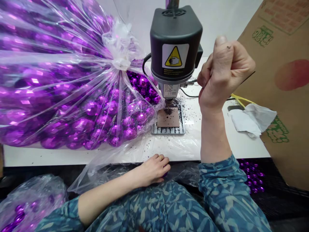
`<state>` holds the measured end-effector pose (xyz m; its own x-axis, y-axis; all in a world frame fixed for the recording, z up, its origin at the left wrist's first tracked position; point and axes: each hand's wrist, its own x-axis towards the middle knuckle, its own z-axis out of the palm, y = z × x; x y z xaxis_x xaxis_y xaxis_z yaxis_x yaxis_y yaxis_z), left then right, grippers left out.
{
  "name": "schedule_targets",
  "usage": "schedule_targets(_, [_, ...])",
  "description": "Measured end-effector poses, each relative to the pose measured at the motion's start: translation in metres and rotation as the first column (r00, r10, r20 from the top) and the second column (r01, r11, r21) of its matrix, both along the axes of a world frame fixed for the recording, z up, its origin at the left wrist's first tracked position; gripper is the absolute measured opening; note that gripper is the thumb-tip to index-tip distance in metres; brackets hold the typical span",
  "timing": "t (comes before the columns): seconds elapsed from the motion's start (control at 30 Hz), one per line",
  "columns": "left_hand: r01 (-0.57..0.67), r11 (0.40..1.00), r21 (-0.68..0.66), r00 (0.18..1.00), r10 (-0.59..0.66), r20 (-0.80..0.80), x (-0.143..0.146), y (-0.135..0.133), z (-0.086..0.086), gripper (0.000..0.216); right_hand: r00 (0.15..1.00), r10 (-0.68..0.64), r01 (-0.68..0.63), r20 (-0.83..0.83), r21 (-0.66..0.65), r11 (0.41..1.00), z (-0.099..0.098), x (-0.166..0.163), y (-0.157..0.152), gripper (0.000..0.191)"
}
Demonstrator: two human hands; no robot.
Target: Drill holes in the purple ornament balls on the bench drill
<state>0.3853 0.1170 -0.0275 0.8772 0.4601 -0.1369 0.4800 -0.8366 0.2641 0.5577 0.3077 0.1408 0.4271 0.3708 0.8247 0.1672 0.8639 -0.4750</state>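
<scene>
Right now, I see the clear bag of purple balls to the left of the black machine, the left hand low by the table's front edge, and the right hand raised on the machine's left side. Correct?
Not quite: the right hand is raised on the right side of the black machine, as the head view shows. The bag and left hand are as stated.

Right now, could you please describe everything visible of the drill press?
The drill press stands upright on the table: a dark housing, apparently plastic, with top vents and a yellow warning sticker; a silvery, labelled body; a slotted metal base bearing a brown board. The right hand apparently grips its lever.
</scene>
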Motion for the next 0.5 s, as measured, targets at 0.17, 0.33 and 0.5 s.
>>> schedule_targets(0.17, [0.085,0.991,0.107,0.983,-0.101,0.151,-0.001,0.012,-0.001,0.031,1.0,0.004,-0.004,-0.02,-0.02,1.0,0.001,0.001,-0.002,0.067])
schedule_targets(0.33, [-0.276,0.953,0.123,0.847,0.18,0.499,-0.001,0.087,0.029,0.034,0.999,0.01,-0.011,-0.039,-0.031,0.999,0.002,-0.001,-0.004,0.068])
schedule_targets(0.5, [-0.653,0.757,0.025,0.687,0.578,0.439,-0.007,0.165,0.036,0.037,0.996,-0.081,0.08,-0.025,-0.042,0.996,0.001,-0.002,0.0,0.067])
